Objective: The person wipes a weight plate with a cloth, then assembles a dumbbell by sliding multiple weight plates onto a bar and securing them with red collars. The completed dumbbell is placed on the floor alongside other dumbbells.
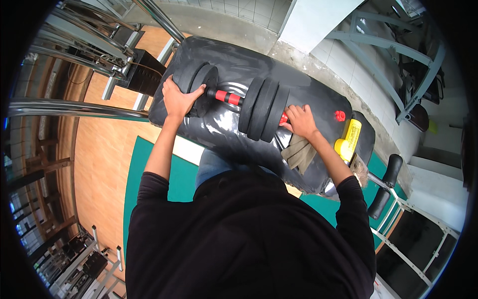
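An adjustable dumbbell (229,96) with black plates and a red-and-black bar lies across a black padded bench (239,60). My left hand (178,99) grips the plates at its left end, thumb over the inner side and fingers around the outer side. At the right end, beside the outermost of several plates, my right hand (301,121) has its fingers closed on a red collar nut (284,118), which they partly cover. A second red collar nut (340,115) lies loose on the bench to the right. Just below my right hand is a crumpled olive-brown cloth (300,153).
A yellow bottle (352,132) lies near the bench's right end, with a brownish fuzzy item (359,168) below it. Chrome bars (79,107) and a weight stack (142,72) stand to the left. Black foam rollers (386,185) project at the right, above green matting (323,212).
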Tool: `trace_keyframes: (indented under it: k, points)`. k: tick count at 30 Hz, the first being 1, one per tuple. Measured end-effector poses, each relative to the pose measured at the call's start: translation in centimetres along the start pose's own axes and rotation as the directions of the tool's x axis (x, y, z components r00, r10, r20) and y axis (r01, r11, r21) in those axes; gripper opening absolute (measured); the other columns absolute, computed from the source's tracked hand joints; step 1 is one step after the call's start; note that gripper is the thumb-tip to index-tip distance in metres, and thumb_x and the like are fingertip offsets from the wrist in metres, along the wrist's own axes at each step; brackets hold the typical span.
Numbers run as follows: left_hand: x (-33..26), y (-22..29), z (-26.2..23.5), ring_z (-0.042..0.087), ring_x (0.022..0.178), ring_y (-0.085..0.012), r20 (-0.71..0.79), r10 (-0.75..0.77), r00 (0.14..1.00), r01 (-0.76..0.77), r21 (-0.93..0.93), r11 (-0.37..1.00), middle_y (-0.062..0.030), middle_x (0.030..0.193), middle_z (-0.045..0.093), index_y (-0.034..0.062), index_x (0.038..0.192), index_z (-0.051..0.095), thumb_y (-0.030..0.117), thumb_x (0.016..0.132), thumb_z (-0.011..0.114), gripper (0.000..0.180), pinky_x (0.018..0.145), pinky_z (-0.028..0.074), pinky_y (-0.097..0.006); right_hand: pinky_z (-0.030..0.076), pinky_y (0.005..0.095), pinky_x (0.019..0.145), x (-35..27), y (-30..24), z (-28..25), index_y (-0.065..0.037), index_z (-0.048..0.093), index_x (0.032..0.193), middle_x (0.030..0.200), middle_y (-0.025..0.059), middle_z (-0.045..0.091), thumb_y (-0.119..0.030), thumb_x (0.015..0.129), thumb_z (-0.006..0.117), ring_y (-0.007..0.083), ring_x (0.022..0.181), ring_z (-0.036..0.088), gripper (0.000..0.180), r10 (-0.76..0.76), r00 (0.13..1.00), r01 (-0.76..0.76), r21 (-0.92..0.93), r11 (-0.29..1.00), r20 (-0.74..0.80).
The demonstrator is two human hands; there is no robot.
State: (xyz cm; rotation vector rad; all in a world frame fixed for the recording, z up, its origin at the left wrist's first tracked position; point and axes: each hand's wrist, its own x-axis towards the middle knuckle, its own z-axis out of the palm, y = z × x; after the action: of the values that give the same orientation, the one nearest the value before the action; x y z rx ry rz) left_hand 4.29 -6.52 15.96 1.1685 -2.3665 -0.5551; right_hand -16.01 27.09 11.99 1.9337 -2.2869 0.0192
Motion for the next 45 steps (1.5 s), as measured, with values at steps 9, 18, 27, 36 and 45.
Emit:
trace_keyframes:
  k: [9, 18, 27, 36, 45]
  points:
    - [-0.4, -0.5, 0.2, 0.047, 0.113, -0.0379, -0.023, 0.007, 1.000, -0.008, -0.026, 1.000, -0.0257, 0.117, 0.049, -0.0116, 0.120, 0.042, 0.052, 0.058, 0.080, 0.097, 0.097, 0.037, -0.041, 0.033, 0.0375, 0.074, 0.2, -0.6, 2.0, -0.006, 0.058, 0.099, 0.080, 0.0076, 0.059, -0.038, 0.083, 0.058, 0.0217, 0.071, 0.056, 0.035, 0.245, 0.965, -0.194, 0.370, 0.909, -0.096]
    - [-0.5, -0.5, -0.1, 0.046, 0.114, -0.0380, -0.014, -0.013, 1.000, 0.013, -0.035, 0.999, -0.0253, 0.117, 0.049, -0.0123, 0.122, 0.041, 0.053, 0.055, 0.081, 0.102, 0.097, 0.038, -0.042, 0.027, 0.0253, 0.041, 0.6, -0.4, 3.3, -0.006, 0.050, 0.070, 0.047, -0.0004, 0.037, -0.055, 0.096, 0.024, 0.0098, 0.040, 0.034, 0.061, -0.141, 0.556, -0.730, 0.399, -0.555, 0.819]
    - [-0.9, -0.9, -0.5, 0.048, 0.112, -0.0382, -0.022, 0.009, 1.000, -0.010, -0.037, 0.999, -0.0279, 0.116, 0.050, -0.0135, 0.122, 0.041, 0.048, 0.055, 0.083, 0.100, 0.096, 0.038, -0.041, 0.037, 0.0396, 0.072, 0.6, -1.5, 0.0, -0.002, 0.060, 0.096, 0.061, 0.0076, 0.050, -0.051, 0.093, 0.039, 0.0253, 0.066, 0.056, 0.053, 0.440, 0.849, -0.526, 0.557, 0.643, 0.293]
    - [-0.7, -0.5, -0.5, 0.051, 0.109, -0.0382, -0.020, 0.015, 1.000, -0.016, -0.036, 0.999, -0.0280, 0.114, 0.052, -0.0128, 0.120, 0.042, 0.047, 0.056, 0.083, 0.097, 0.095, 0.040, -0.041, 0.033, 0.0382, 0.081, 1.1, 1.5, -0.2, -0.006, 0.059, 0.089, 0.078, 0.0087, 0.056, -0.054, 0.082, 0.053, 0.0235, 0.074, 0.055, 0.049, -0.131, 0.991, 0.130, 0.114, 0.985, -0.002]
    - [-0.6, -0.7, -0.1, 0.049, 0.112, -0.0379, -0.030, 0.017, 0.999, -0.017, -0.002, 1.000, -0.0274, 0.117, 0.051, -0.0126, 0.121, 0.041, 0.049, 0.055, 0.083, 0.100, 0.096, 0.039, -0.040, 0.030, 0.0389, 0.083, 0.7, 1.0, 0.8, -0.002, 0.056, 0.082, 0.065, 0.0131, 0.055, -0.043, 0.083, 0.058, 0.0284, 0.064, 0.052, 0.041, -0.005, 0.994, -0.049, 0.476, 0.878, 0.111]
